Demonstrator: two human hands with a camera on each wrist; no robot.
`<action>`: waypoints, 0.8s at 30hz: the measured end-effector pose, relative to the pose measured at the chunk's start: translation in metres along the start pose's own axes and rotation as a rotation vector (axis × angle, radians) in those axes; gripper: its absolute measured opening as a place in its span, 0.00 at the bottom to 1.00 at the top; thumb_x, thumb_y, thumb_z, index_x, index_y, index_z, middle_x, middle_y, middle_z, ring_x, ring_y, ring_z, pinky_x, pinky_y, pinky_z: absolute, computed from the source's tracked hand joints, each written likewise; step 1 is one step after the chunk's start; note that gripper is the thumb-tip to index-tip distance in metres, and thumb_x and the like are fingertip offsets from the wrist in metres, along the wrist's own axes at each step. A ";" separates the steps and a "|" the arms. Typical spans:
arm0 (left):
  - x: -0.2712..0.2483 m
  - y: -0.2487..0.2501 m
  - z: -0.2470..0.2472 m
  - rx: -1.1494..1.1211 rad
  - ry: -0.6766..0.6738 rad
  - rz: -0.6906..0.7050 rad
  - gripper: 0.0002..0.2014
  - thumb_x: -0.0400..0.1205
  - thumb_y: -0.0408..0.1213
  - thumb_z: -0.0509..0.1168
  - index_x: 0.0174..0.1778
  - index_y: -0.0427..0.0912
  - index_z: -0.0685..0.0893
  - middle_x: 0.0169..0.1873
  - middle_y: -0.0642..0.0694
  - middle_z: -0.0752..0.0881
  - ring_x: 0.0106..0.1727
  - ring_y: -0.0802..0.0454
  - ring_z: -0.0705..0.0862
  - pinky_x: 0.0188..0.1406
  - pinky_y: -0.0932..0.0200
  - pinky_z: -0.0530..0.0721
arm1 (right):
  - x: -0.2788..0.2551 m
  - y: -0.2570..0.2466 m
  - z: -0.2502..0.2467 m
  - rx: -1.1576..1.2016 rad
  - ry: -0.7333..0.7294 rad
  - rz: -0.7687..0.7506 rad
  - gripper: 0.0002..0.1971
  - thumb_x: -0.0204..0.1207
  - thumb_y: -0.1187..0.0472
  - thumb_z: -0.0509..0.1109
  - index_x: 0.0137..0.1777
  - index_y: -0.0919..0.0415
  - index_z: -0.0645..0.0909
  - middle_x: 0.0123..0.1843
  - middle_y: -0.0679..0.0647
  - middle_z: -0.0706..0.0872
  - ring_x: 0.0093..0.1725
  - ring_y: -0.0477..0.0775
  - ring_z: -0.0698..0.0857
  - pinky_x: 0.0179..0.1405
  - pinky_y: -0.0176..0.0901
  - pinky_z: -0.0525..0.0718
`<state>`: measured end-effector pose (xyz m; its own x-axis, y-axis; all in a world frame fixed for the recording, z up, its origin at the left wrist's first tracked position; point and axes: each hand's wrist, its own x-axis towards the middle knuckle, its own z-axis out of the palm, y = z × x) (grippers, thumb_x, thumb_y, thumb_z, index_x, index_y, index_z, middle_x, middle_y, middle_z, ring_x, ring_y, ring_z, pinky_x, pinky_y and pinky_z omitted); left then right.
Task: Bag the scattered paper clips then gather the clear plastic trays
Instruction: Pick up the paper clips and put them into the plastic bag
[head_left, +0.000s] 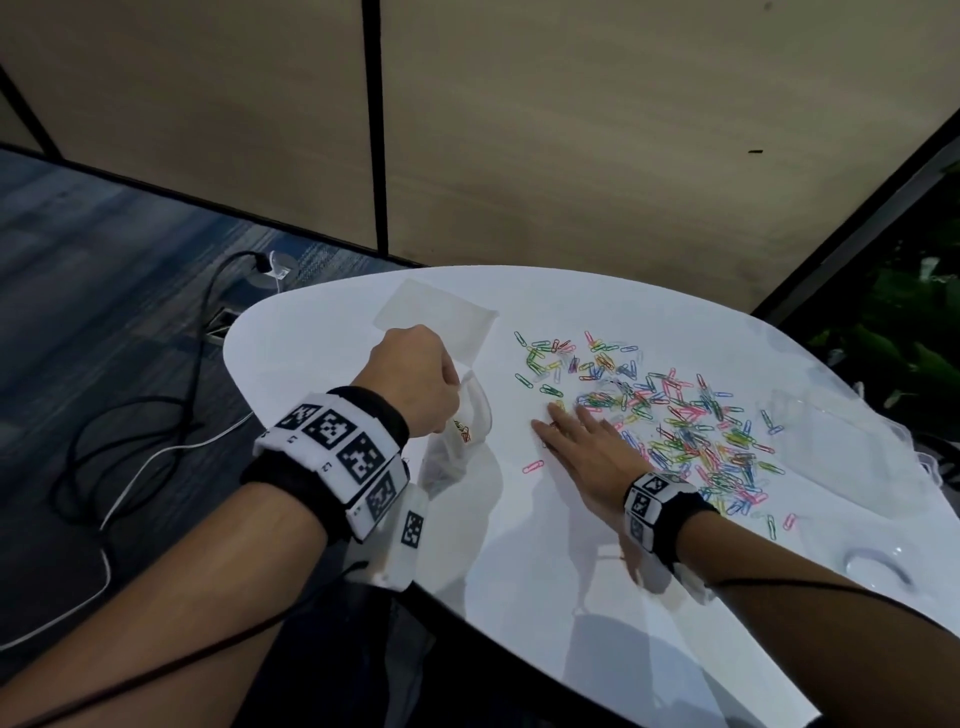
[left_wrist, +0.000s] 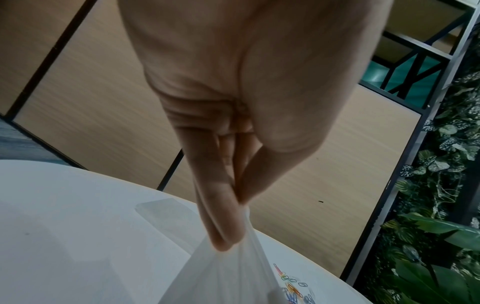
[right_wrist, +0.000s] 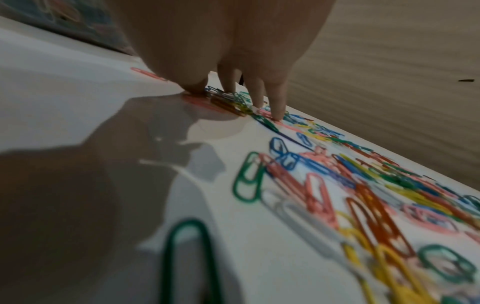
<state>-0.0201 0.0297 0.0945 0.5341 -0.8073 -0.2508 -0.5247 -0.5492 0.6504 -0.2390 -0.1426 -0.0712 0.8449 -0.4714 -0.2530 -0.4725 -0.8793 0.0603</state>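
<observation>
On the table (head_left: 519, 571), the left hand (head_left: 410, 384) is pinching the bag (head_left: 462, 431), holding few clips; the right hand (head_left: 587, 447) is pressing flat on the clips (head_left: 685, 421). Most remain scattered, trays (head_left: 436, 317) ungathered.

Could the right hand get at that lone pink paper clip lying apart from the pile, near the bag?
Probably yes. The lone pink paper clip lies on bare white table just left of the flat right hand, with nothing between. The left hand holds the thin translucent plastic bag farther left.
</observation>
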 end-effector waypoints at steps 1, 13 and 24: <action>0.000 0.000 0.000 0.000 -0.003 0.002 0.10 0.80 0.26 0.65 0.40 0.35 0.92 0.33 0.40 0.93 0.30 0.50 0.93 0.44 0.53 0.93 | 0.002 0.002 0.000 0.013 0.047 -0.016 0.26 0.84 0.63 0.61 0.81 0.52 0.62 0.82 0.59 0.66 0.77 0.70 0.69 0.66 0.64 0.80; -0.001 0.004 0.005 0.030 -0.030 0.010 0.10 0.79 0.26 0.65 0.45 0.39 0.92 0.38 0.43 0.92 0.31 0.49 0.93 0.45 0.53 0.93 | 0.007 0.018 -0.056 0.740 0.354 0.506 0.05 0.74 0.66 0.75 0.46 0.61 0.92 0.41 0.51 0.91 0.40 0.50 0.88 0.49 0.37 0.85; -0.006 0.013 0.009 -0.001 -0.032 0.025 0.09 0.79 0.27 0.65 0.42 0.38 0.92 0.35 0.42 0.92 0.33 0.48 0.93 0.47 0.54 0.93 | -0.015 -0.073 -0.134 1.964 0.153 0.405 0.09 0.76 0.74 0.71 0.55 0.77 0.84 0.45 0.64 0.91 0.43 0.54 0.91 0.45 0.37 0.90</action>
<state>-0.0360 0.0250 0.0975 0.4994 -0.8272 -0.2577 -0.5371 -0.5290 0.6571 -0.1838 -0.0806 0.0580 0.5998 -0.6789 -0.4235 -0.0941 0.4657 -0.8799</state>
